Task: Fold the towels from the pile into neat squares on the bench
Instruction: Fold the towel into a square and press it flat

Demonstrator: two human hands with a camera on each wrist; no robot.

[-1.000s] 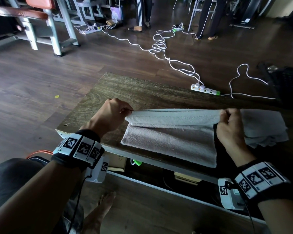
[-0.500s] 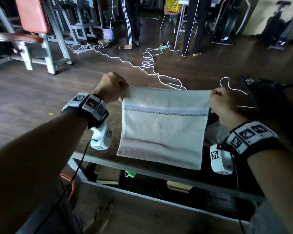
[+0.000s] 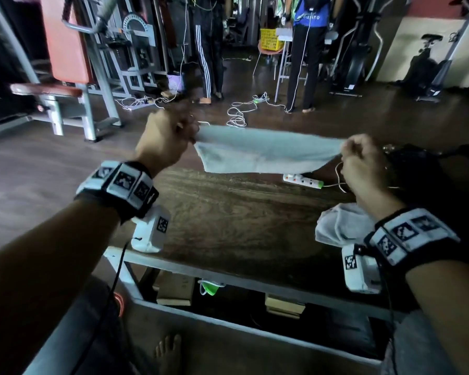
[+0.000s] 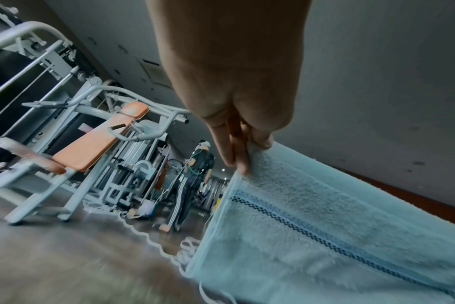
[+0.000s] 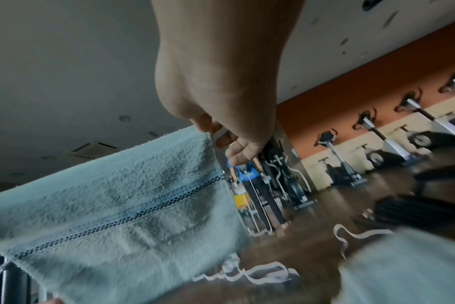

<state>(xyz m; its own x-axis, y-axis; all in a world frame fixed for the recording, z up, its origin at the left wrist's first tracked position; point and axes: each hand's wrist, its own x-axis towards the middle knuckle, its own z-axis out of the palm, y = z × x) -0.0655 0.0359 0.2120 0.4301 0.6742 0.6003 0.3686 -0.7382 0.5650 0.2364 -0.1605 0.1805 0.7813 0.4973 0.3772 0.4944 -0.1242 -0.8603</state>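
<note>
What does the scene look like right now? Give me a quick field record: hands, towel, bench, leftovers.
left hand: pinches the towel's left top corner, raised above the bench
right hand: pinches the towel's right top corner, about level with the left
towel: pale, with a checkered stripe band, held in the air and stretched between the hands, not touching the bench
bench: wooden top, bare under the held towel
pile: crumpled pale towels on the bench's right end, under the right wrist
power strip: white, on the floor beyond the bench
</note>
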